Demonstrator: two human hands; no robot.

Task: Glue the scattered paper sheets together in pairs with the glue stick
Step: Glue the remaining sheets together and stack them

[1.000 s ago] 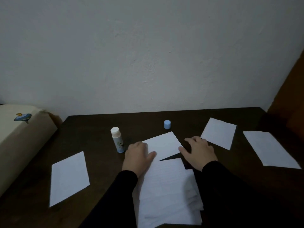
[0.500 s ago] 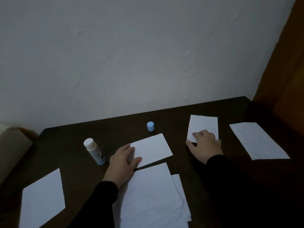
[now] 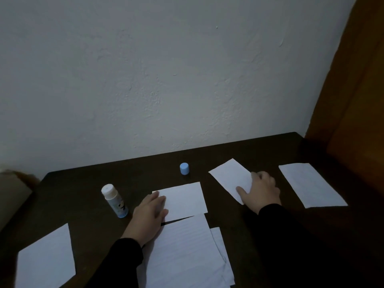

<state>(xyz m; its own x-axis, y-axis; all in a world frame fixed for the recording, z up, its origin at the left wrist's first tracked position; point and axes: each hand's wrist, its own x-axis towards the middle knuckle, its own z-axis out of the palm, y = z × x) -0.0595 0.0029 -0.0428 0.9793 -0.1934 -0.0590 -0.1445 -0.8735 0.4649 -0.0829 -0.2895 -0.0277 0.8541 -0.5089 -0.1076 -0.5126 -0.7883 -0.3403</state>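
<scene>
Dark table against white wall. Left hand flat, fingers straight, pressing centre sheet. Right hand reaching forward, thumb and fingers pinching sheet at its edge. Glue stick upright left of left hand; cap apart, behind.

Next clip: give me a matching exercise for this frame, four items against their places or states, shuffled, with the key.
Items:
1. glue stick
2. blue cap
3. left hand
4. right hand

States:
A. stands alone near the wall
B. grips the sheet right of centre
C. rests flat on the middle sheet
D. uncapped, upright, beside the left hand

Pairs: 1-D, 2-A, 3-C, 4-B
</scene>
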